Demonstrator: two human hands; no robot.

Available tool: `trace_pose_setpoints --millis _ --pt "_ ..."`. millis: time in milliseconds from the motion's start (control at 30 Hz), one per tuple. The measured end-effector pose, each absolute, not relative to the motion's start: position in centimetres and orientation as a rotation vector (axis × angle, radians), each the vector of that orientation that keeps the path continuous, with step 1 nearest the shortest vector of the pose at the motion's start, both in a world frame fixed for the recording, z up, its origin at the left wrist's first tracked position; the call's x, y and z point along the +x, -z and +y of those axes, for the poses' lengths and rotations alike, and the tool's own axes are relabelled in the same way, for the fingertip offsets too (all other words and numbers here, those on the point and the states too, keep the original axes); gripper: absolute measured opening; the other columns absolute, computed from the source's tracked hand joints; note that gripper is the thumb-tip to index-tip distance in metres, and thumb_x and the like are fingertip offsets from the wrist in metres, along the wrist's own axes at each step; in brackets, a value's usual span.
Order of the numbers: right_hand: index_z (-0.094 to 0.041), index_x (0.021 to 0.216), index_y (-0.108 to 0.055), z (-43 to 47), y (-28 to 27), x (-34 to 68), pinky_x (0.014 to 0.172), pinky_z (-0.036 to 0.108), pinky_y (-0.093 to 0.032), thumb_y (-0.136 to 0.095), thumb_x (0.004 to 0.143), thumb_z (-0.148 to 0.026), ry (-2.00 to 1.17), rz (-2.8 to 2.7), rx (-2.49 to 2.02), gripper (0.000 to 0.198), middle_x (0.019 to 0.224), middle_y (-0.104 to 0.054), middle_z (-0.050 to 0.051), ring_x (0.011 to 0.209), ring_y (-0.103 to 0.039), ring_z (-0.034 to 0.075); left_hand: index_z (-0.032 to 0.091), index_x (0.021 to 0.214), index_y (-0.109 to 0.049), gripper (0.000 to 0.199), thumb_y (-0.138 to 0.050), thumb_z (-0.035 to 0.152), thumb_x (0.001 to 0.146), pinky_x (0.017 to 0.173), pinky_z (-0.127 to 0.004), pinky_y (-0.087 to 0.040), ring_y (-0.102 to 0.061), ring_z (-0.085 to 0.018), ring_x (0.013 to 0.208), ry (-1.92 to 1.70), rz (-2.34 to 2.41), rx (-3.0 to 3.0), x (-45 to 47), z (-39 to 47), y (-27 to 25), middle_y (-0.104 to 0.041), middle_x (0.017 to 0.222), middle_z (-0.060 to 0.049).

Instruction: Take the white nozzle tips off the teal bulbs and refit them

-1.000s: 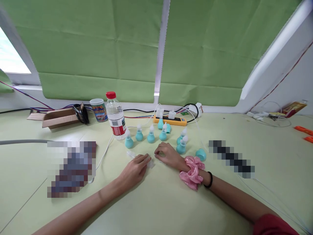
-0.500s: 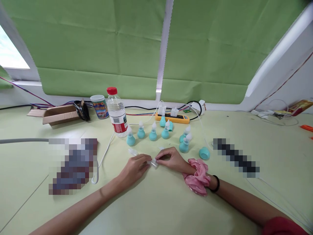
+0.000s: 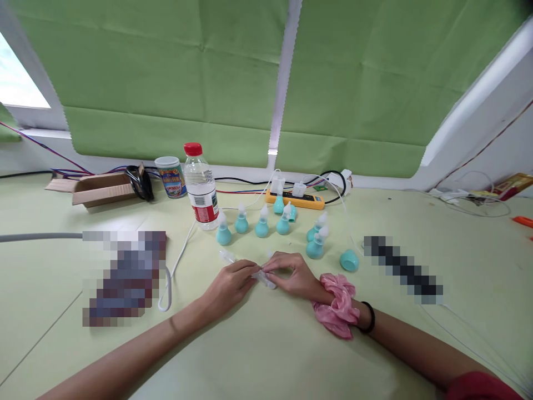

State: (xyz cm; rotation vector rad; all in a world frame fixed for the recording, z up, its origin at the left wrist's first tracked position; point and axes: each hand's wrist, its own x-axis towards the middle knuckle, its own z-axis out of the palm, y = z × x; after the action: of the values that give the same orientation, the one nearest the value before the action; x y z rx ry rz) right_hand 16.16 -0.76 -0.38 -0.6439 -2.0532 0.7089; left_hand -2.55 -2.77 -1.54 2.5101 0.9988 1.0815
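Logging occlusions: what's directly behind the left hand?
A clear plastic piece on the table, then a teal bulb farther back. Whatever the left hand itself covers can't be seen.

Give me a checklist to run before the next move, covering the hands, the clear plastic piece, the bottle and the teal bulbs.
1. Left hand on the clear plastic piece: ok, fingertips at its left end.
2. Right hand on the same piece: ok, thumb and fingers pinch it.
3. Clear plastic piece whole and undamaged: cannot tell, fingers cover part of it.
4. Water bottle upright, red cap on, apart from both hands: ok.
5. Teal bulb nearest the bottle upright with a clear tip: ok.
6. Teal piece beyond the pink scrunchie fitted with a clear tip: not ok, none shows.
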Motion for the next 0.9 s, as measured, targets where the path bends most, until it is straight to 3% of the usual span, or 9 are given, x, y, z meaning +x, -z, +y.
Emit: trace_pose_setpoints --millis 367,467,600,767,900 --pt "-0.019 0.082 -0.063 -0.9 0.6 16.3 0.066 0.032 -0.047 -0.054 0.073 -0.010 -0.356 -2.249 -0.539 0.015 0.081 -0.065 0.006 0.074 -0.055 0.017 0.015 0.096 -0.057 0.021 -0.042 0.013 0.082 0.067 -0.025 -0.049 -0.058 -0.016 0.078 -1.056 1.008 2.635 -2.6 -2.8 1.7 -0.061 0.089 -0.008" --pt "-0.018 0.085 -0.062 -1.2 0.6 16.2 0.066 0.030 -0.048 -0.057 0.071 -0.013 -0.460 -2.186 -0.608 0.016 0.080 -0.065 0.006 0.073 -0.057 0.016 0.015 0.096 -0.057 0.021 -0.041 0.013 0.082 0.065 -0.025 -0.049 -0.058 -0.015 0.077 -1.054 1.009 2.666 -2.6 -2.8 1.7 -0.060 0.088 -0.009" --pt "-0.015 0.095 -0.058 -1.4 0.6 16.0 0.064 0.028 -0.049 -0.067 0.063 -0.021 -0.605 -2.068 -0.804 0.034 0.077 -0.063 0.005 0.066 -0.058 0.015 0.015 0.094 -0.055 0.019 -0.042 0.011 0.081 0.065 -0.025 -0.049 -0.057 -0.015 0.077 -1.158 1.011 2.693 -2.5 -2.9 1.9 -0.059 0.088 -0.009" --pt "-0.018 0.083 -0.062 -1.2 0.7 15.9 0.062 0.029 -0.046 -0.065 0.066 -0.020 -0.487 -2.119 -0.783 0.017 0.070 -0.062 0.004 0.066 -0.056 0.016 0.017 0.095 -0.053 0.020 -0.046 0.010 0.078 0.067 -0.025 -0.048 -0.056 -0.015 0.080 -1.205 1.003 2.644 -2.4 -3.2 1.4 -0.058 0.087 -0.007" --pt "-0.019 0.081 -0.060 -1.2 0.4 15.8 0.065 0.033 -0.044 -0.063 0.067 -0.019 -0.314 -2.081 -0.688 0.014 0.071 -0.062 0.004 0.070 -0.053 0.017 0.017 0.104 -0.051 0.033 -0.054 0.017 0.072 0.077 -0.028 -0.047 -0.054 -0.017 0.091 -1.201 1.054 2.448 -2.1 -3.9 0.0 -0.054 0.101 -0.009"
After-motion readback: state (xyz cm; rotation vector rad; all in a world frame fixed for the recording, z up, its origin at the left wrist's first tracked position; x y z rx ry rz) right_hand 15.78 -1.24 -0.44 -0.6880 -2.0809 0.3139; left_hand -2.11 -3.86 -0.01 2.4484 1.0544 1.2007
